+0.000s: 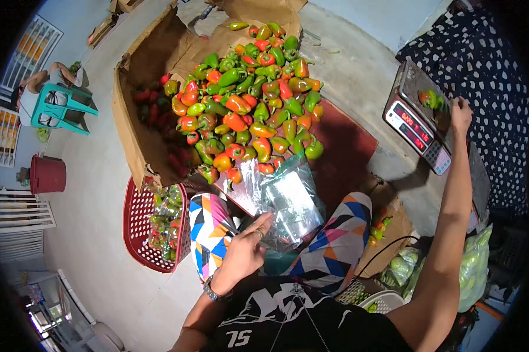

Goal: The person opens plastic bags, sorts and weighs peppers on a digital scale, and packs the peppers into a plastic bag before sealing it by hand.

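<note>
My left hand (pixel 247 245), with a ring and a watch, is over my lap at the near edge of several clear plastic bags (pixel 291 196). Its fingers are closed together on the plastic, their tips partly hidden. Out to the right, my right hand (pixel 461 116) is at the far edge of a digital scale (pixel 417 126) with lit red digits. Those fingers are curled beside a few green and red peppers (pixel 431 100) on the scale's plate; what they grip, if anything, is too small to make out.
A big heap of red, green and orange peppers (pixel 241 105) spills from a cardboard box (pixel 129 111) ahead. Packed peppers fill part of a red basket (pixel 136 234) at left. Filled green bags (pixel 475 264) sit at right. A person sits near a teal chair (pixel 59 108).
</note>
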Available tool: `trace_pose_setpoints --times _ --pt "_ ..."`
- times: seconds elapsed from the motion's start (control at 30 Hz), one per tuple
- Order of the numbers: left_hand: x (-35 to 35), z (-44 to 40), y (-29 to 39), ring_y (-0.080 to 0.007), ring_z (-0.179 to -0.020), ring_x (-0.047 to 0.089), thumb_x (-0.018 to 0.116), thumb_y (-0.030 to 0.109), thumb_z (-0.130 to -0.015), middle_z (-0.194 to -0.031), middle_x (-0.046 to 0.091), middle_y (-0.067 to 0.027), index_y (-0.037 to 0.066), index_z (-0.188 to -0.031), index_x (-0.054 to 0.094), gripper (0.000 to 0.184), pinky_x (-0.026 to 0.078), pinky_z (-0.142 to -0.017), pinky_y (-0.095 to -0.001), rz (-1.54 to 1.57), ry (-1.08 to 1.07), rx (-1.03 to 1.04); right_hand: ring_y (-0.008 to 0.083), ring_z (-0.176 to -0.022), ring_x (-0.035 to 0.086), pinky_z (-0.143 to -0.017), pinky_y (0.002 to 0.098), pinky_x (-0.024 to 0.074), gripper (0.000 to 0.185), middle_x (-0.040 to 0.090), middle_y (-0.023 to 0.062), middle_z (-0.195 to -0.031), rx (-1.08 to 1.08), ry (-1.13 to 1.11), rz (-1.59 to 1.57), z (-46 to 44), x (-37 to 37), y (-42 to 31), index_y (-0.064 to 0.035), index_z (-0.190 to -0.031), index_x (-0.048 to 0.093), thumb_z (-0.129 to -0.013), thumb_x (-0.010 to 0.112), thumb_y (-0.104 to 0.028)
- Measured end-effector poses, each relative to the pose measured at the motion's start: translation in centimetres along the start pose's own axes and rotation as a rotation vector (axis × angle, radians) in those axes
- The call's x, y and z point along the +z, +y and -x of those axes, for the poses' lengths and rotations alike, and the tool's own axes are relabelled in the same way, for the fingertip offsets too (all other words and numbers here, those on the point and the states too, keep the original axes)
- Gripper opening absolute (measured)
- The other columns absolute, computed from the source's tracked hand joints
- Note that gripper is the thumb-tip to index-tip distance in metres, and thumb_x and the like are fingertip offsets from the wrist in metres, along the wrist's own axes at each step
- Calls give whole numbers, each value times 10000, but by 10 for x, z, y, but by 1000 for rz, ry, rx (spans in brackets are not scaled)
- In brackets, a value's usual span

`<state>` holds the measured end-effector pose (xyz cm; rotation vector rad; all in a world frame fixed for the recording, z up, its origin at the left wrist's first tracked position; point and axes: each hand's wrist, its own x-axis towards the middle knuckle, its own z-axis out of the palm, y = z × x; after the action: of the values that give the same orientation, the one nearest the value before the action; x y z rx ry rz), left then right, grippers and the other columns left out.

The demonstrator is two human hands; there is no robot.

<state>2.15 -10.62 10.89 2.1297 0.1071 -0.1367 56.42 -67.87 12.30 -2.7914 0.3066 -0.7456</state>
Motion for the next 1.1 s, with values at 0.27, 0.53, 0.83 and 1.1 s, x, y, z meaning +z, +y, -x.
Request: trace_pose_setpoints --times 0.27,0.53,0.83,1.1 --pt "-3 1 11 -283 -912 750 575 -139 -700 -1544 554 -131 19 -1433 601 751 564 -699 -311 -24 -3 18 375 -1425 489 -1201 435 359 702 579 211 -1485 168 36 13 16 -32 28 -96 -1432 631 -925 635 -581" --pt "1 7 10 -245 -820 742 577 -131 -709 -1544 558 -134 10 -1430 602 735 564 -684 -304 -13 3 20 391 -1423 487 -1199 451 359 767 570 229 -1488 135 -10 35 19 -24 39 -97 -1442 621 -902 637 -641" --pt "0 3 12 -279 -875 742 579 -149 -693 -1546 554 -137 20 -1438 597 764 562 -691 -310 -22 -5 1 416 -1474 409 -1223 469 323 870 490 273 -1542 141 -58 91 28 -19 -1 -139 -1478 595 -857 634 -747" --pt "2 3 11 -278 -876 744 571 -139 -696 -1547 553 -134 37 -1444 599 768 561 -695 -314 -25 -7 9 409 -1472 414 -1221 465 328 897 490 275 -1540 125 -83 63 27 -21 -13 -149 -1482 592 -828 661 -759"
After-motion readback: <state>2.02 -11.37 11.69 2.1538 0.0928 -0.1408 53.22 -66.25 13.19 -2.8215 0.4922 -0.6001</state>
